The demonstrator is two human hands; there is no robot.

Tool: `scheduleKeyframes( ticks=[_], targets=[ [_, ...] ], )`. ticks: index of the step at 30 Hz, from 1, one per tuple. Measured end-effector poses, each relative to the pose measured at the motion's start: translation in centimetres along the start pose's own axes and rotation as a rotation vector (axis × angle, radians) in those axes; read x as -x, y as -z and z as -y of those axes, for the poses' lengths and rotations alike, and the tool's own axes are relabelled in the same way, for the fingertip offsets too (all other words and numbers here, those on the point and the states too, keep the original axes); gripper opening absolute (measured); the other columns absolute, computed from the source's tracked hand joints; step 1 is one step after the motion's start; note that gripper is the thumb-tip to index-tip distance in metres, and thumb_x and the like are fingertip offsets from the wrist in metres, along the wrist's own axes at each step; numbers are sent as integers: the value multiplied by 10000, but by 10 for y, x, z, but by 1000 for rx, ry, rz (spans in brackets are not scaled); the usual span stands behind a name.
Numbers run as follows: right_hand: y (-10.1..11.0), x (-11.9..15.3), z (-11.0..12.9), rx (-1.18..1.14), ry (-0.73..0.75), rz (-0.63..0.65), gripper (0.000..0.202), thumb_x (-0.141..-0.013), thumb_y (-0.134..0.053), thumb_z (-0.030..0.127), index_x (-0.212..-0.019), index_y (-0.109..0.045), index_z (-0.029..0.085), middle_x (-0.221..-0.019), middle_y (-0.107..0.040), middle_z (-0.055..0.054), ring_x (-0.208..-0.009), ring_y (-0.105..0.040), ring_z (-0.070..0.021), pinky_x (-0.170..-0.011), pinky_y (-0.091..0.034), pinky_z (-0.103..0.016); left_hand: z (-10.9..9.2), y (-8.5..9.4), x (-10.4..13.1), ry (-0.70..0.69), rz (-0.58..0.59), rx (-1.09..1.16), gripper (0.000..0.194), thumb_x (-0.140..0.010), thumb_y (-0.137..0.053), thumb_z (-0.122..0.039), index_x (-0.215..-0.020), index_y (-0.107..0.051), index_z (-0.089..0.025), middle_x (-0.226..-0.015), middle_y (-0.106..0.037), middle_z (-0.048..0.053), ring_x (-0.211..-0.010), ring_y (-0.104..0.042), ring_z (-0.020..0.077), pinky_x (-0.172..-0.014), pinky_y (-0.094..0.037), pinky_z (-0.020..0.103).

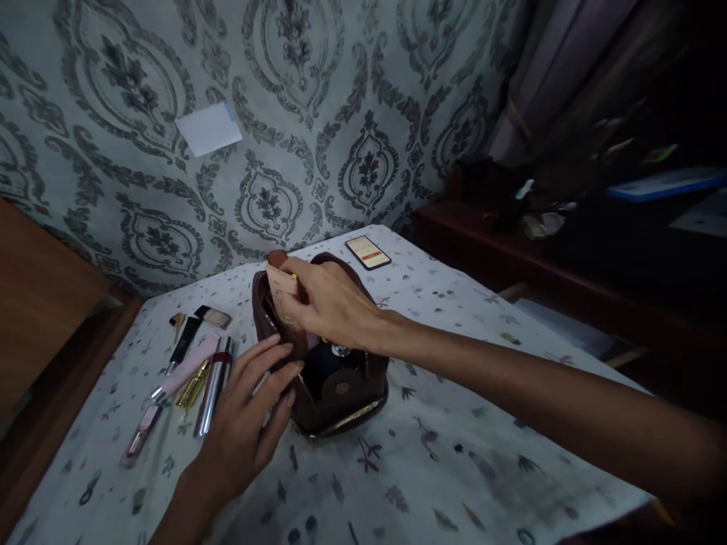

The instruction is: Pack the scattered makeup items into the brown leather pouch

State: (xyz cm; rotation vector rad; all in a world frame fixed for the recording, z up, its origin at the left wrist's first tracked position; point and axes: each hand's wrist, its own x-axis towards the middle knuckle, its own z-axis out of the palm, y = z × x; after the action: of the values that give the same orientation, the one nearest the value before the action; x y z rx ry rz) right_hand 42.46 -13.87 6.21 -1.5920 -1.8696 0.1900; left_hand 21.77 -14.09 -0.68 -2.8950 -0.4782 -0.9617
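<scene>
A dark brown zip bag point(352, 409) stands unzipped on the table, its mouth facing up. My right hand point(335, 299) reaches into it from the right, fingers closed on a flat, pale pink-beige piece point(282, 286) at the bag's far left side. What kind of thing this piece is, I cannot make out; its lower part is down in the bag. My left hand point(247, 409) has its fingers apart, with the tips at the bag's near left rim. Inside the bag, dark contents and a small round whitish thing point(341, 350) show partly.
Left of the bag lie a silver tube point(214, 386), a pink tube point(190, 363), a gold vial point(194, 384), a small pink bottle point(141, 431) and a dark compact point(213, 316). A lit phone point(368, 252) lies behind the bag. A patterned cloth point(448, 393) covers the table against the wall.
</scene>
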Motion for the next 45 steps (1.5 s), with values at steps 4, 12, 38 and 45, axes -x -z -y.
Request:
scheduleKeyframes(
  ticks=[4, 12, 38, 45],
  targets=[
    [1, -3, -3, 30, 7, 15, 266, -922, -520, 268, -1106, -669, 147, -785, -664, -49, -702, -587, -187, -625, -333, -276, 0, 3, -4, -21, 12, 13, 292, -966, -516, -74, -1244, -574, -144, -1297, -584, 150, -1347, -467, 270, -1064, -479, 423],
    [0, -8, -20, -145, -41, 113, 152, -911, -506, 182, -945, -644, 128, -653, -642, -12, -615, -590, -157, -610, -353, -249, -2, 6, -5, -19, 37, 15, 290, -970, -509, -59, -1243, -565, -141, -1308, -574, 145, -1361, -441, 257, -1081, -451, 416],
    [-24, 18, -9, -180, 87, 32, 73, -940, -521, 221, -880, -517, 179, -768, -614, -23, -695, -560, -157, -706, -375, -281, -3, 3, -2, -3, -3, -14, 314, -964, -492, -78, -1250, -583, -171, -1300, -602, 130, -1365, -449, 239, -1065, -484, 372],
    [-21, 22, -7, -247, 94, 44, 39, -926, -533, 196, -894, -530, 174, -744, -577, 6, -672, -536, -137, -650, -350, -245, 2, 7, -11, -10, -27, 13, 286, -958, -508, -89, -1222, -586, -168, -1299, -596, 142, -1329, -485, 246, -1064, -487, 400]
  ],
)
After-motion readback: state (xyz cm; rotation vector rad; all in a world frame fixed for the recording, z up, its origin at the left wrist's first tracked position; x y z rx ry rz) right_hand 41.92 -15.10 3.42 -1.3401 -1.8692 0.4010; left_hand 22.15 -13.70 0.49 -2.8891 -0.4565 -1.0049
